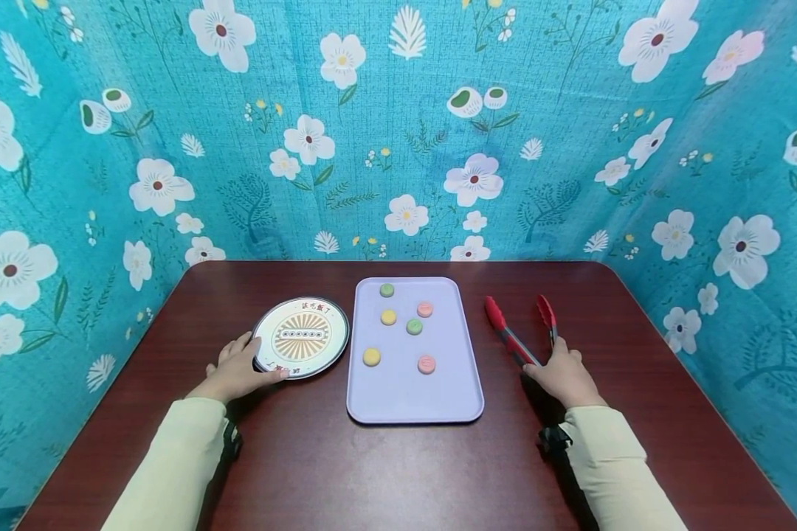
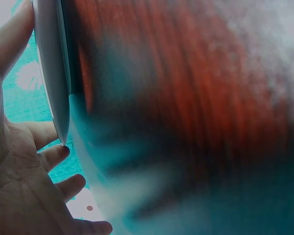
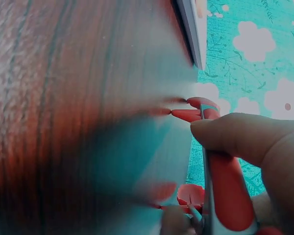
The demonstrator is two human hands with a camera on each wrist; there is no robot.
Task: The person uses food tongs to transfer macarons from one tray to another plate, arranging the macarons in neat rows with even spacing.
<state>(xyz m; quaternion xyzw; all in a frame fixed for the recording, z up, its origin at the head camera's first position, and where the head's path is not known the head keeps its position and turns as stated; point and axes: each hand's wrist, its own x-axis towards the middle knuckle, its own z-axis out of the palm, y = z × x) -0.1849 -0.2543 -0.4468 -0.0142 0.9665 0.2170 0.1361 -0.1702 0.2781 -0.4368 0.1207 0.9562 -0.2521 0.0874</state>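
Note:
My left hand [image 1: 235,371] grips the left rim of a round white plate [image 1: 302,338] with a dark edge and a brown sunburst pattern. In the left wrist view the plate [image 2: 53,73] appears edge-on between thumb and fingers. On the right, my right hand [image 1: 564,377] holds red and silver tongs [image 1: 516,345], their two arms spread apart and red tips pointing away from me. The right wrist view has the thumb pressing on one arm of the tongs [image 3: 229,188]. Between the hands lies a lavender tray [image 1: 398,402].
On the tray sit several small round macaron-like pieces: green [image 1: 415,327], yellow [image 1: 371,357] and pink [image 1: 426,364]. The dark wood table [image 1: 385,479] is backed and flanked by a blue floral cloth [image 1: 372,147].

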